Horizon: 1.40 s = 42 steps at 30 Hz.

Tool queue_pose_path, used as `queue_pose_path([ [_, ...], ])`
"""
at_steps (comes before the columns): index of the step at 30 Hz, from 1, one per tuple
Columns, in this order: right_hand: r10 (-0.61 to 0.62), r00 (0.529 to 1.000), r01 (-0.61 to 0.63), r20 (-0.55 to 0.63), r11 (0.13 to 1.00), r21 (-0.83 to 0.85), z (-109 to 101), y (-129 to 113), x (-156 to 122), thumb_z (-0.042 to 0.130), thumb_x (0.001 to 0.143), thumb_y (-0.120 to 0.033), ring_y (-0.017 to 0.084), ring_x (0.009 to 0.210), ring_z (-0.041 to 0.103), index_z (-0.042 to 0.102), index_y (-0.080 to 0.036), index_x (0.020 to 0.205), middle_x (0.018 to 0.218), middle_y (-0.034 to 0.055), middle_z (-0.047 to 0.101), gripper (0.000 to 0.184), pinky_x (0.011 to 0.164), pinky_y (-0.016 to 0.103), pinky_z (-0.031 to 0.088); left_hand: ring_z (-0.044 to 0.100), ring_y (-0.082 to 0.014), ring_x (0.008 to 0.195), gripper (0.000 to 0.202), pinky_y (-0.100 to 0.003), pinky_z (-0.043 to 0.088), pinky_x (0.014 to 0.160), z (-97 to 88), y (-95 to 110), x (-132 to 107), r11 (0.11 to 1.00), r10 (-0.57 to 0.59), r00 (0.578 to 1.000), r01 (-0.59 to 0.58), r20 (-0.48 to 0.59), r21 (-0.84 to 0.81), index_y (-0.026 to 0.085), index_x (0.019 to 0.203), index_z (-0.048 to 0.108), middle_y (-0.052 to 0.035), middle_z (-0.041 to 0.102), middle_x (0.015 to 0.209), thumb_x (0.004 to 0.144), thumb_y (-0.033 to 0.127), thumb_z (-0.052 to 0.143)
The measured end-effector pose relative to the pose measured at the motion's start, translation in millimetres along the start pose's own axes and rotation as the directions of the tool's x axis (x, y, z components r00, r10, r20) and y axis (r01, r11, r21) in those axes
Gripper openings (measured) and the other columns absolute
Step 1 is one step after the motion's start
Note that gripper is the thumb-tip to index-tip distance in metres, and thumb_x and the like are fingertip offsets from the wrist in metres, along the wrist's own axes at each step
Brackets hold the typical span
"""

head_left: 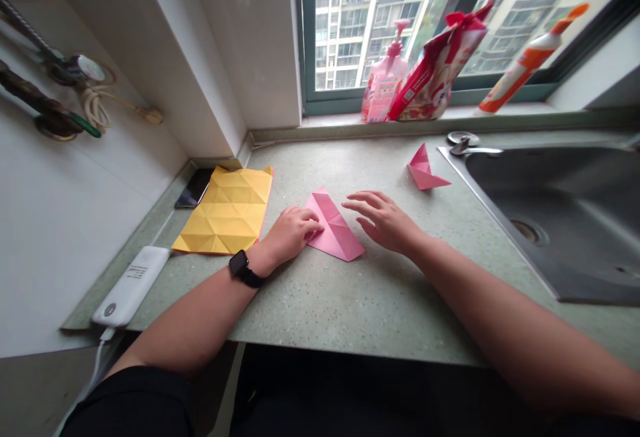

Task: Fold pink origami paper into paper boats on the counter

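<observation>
A sheet of pink origami paper [336, 227], folded into a slanted shape with crease lines, lies on the counter in front of me. My left hand [295, 230], with a black watch on its wrist, has curled fingers at the paper's left edge and seems to grip it; the fingertips are partly hidden. Just right of the paper, my right hand [383, 220] hovers with spread fingers and holds nothing. Farther back on the right stands a pink folded paper boat [424, 169]. Creased yellow paper [227, 210] lies left of my left hand, with a pinkish edge showing.
A white power bank [133, 285] with a cable lies at the counter's left, near a dark phone [194, 188]. The steel sink [550, 290] is on the right. A pump bottle [384, 87], a red bag [440, 70] and an orange-white bottle [525, 67] stand on the windowsill.
</observation>
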State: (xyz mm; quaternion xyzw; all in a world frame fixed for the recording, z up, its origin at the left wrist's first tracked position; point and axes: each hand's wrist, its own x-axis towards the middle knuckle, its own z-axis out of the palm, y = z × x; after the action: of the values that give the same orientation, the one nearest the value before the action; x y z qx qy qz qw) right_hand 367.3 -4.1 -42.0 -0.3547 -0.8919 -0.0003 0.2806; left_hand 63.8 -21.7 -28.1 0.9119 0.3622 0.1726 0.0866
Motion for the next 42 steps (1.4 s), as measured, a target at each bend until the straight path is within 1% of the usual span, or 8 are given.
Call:
queue_pose_path([
  [12, -0.030, 1.000, 0.030, 0.006, 0.997, -0.066, 12.7, -7.8, 6.8, 0.066, 0.105, -0.018, 0.030, 0.140, 0.063, 0.083, -0.031, 0.112, 0.143, 0.0066, 0.074, 0.023, 0.115, 0.056, 0.055, 0.072, -0.0195, 0.132, 0.043, -0.055, 0.029, 0.136, 1.5, 2.3, -0.6, 0.970, 0.159, 0.985, -0.144, 0.067, -0.194, 0.028, 0.123, 0.080, -0.0013, 0.080, 0.136, 0.100, 0.001, 0.055],
  [17, -0.095, 0.996, 0.094, -0.004, 0.993, -0.070, 3.0, -10.3, 5.3, 0.071, 0.102, -0.025, 0.030, 0.136, 0.066, 0.081, -0.031, 0.097, 0.130, 0.0031, 0.080, 0.012, 0.123, 0.063, 0.046, 0.064, -0.0249, 0.144, 0.035, -0.062, 0.017, 0.139, -1.1, 11.2, -0.7, 0.994, 0.080, 0.992, -0.072, 0.097, -0.084, 0.024, 0.138, 0.074, -0.0082, 0.076, 0.146, 0.113, 0.023, 0.050],
  [21, -0.182, 0.981, 0.183, 0.062, 0.983, -0.013, -2.6, -19.3, 5.4, 0.070, 0.100, -0.023, 0.027, 0.121, 0.074, 0.079, -0.029, 0.096, 0.119, 0.0024, 0.083, 0.011, 0.122, 0.059, 0.047, 0.055, -0.0319, 0.154, 0.048, -0.070, 0.012, 0.138, -8.9, 16.5, -1.2, 0.998, 0.010, 0.988, 0.000, 0.151, -0.063, 0.023, 0.157, 0.060, -0.0125, 0.067, 0.157, 0.117, 0.043, 0.044],
  [25, -0.209, 0.967, 0.208, 0.145, 0.978, 0.025, -0.5, -29.6, 7.4, 0.069, 0.101, -0.023, 0.026, 0.104, 0.077, 0.079, -0.024, 0.100, 0.115, 0.0070, 0.084, 0.010, 0.104, 0.048, 0.058, 0.052, -0.0362, 0.156, 0.075, -0.067, 0.015, 0.138, -15.6, 19.8, -4.1, 0.993, 0.013, 0.978, 0.012, 0.206, -0.119, 0.020, 0.168, 0.045, -0.0175, 0.061, 0.162, 0.107, 0.060, 0.062],
  [28, -0.186, 0.966, 0.185, 0.177, 0.982, 0.025, 1.0, -31.8, 7.3, 0.072, 0.097, -0.023, 0.028, 0.105, 0.077, 0.080, -0.022, 0.113, 0.119, 0.0112, 0.083, 0.018, 0.097, 0.046, 0.060, 0.051, -0.0340, 0.157, 0.081, -0.064, 0.015, 0.140, -14.1, 20.2, -6.5, 0.985, 0.067, 0.975, -0.030, 0.214, -0.172, 0.023, 0.171, 0.038, -0.0155, 0.058, 0.167, 0.101, 0.048, 0.071],
  [31, -0.154, 0.968, 0.148, 0.200, 0.988, 0.043, -0.5, -28.2, 5.9, 0.075, 0.093, -0.020, 0.029, 0.109, 0.077, 0.079, -0.022, 0.125, 0.125, 0.0116, 0.082, 0.032, 0.098, 0.046, 0.060, 0.055, -0.0306, 0.154, 0.072, -0.061, 0.020, 0.140, -9.9, 18.2, -7.4, 0.979, 0.091, 0.981, -0.056, 0.173, -0.198, 0.024, 0.170, 0.039, -0.0129, 0.057, 0.167, 0.103, 0.029, 0.064],
  [35, -0.128, 0.962, 0.117, 0.243, 0.991, 0.059, -2.9, -21.8, 4.1, 0.071, 0.094, -0.014, 0.027, 0.112, 0.078, 0.084, -0.028, 0.118, 0.127, 0.0065, 0.083, 0.030, 0.099, 0.044, 0.061, 0.062, -0.0286, 0.145, 0.062, -0.058, 0.026, 0.139, -8.6, 14.4, -7.8, 0.986, 0.084, 0.989, -0.065, 0.120, -0.155, 0.022, 0.159, 0.051, -0.0120, 0.067, 0.157, 0.099, 0.016, 0.061],
  [42, -0.054, 0.968, 0.058, 0.244, 0.998, -0.011, -7.8, -21.6, 2.1, 0.073, 0.095, -0.017, 0.025, 0.104, 0.080, 0.087, -0.030, 0.110, 0.119, 0.0029, 0.086, 0.025, 0.096, 0.043, 0.059, 0.063, -0.0340, 0.137, 0.029, -0.060, 0.047, 0.123, -11.2, 9.0, -9.3, 0.996, 0.052, 0.996, -0.056, 0.067, 0.064, 0.023, 0.123, 0.077, -0.0135, 0.069, 0.148, 0.096, 0.016, 0.066],
])
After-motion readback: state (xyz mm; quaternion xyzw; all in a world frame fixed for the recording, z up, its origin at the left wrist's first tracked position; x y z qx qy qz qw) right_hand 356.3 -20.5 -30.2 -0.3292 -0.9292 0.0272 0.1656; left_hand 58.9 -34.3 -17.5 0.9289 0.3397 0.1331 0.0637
